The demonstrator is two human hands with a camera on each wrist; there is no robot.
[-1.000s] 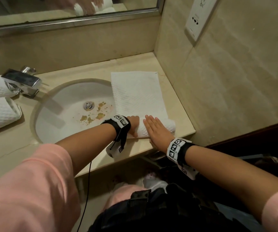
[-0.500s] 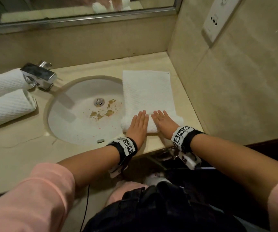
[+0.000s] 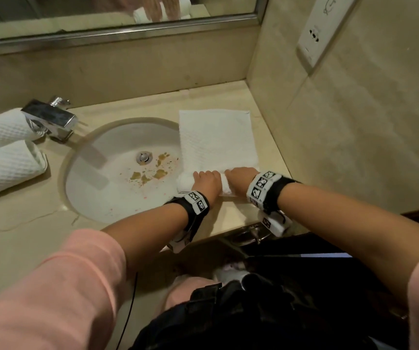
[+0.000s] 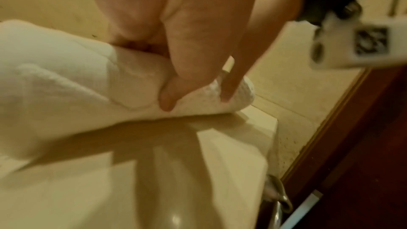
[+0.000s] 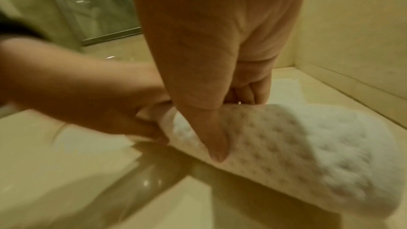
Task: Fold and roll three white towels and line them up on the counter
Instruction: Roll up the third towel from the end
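1. Two rolled towels [image 3: 3,150] lie side by side at the counter's [image 3: 26,223] left end, just beside the faucet [image 3: 49,117].
2. The sink [image 3: 97,193] sits between them and the third towel [image 3: 216,137], which lies flat on the right, its near end rolled.
3. The left hand [image 3: 207,181] curls over that roll, thumb and fingers gripping it.
4. The right hand [image 3: 241,176] grips the roll just beside it, fingers curled over the top.

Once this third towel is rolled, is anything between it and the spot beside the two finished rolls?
Yes. The third towel, gripped by left hand and right hand, lies right of the sink basin. The two finished rolls lie left of it by the faucet, so the open basin lies between.
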